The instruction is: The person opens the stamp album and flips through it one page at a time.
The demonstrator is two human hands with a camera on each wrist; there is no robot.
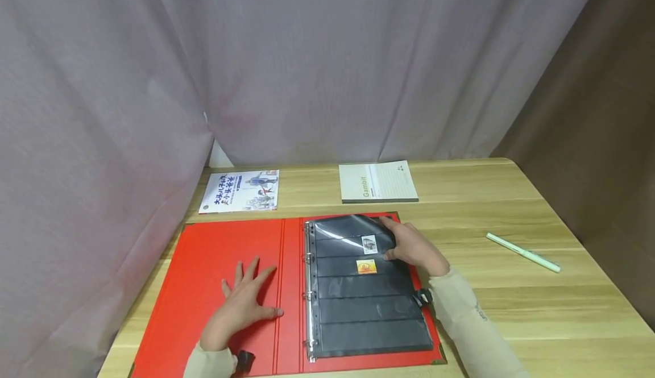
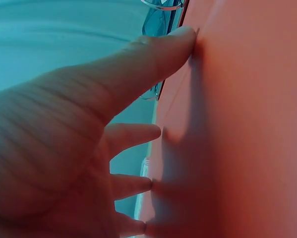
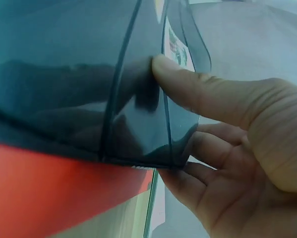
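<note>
A red ring binder (image 1: 230, 253) lies spread out on the wooden table, its metal rings along the spine. On its right side are black pocket pages (image 1: 368, 310), with a grey-and-white stamp (image 1: 369, 244) and a yellow-orange stamp (image 1: 366, 266) in the upper rows. My right hand (image 1: 413, 246) pinches the outer edge of a page, thumb on top and fingers beneath; in the right wrist view the page (image 3: 74, 99) curves up off the red cover. My left hand (image 1: 240, 304) rests with fingers spread on the inside of the left cover, the thumb (image 2: 180, 42) touching it.
A picture booklet (image 1: 240, 190) with Chinese lettering lies behind the binder at the left. Further right is a pale notebook (image 1: 378, 182) marked Gambit. A light green pen (image 1: 523, 252) lies on the table (image 1: 512, 310) at the right. Grey curtains hang behind.
</note>
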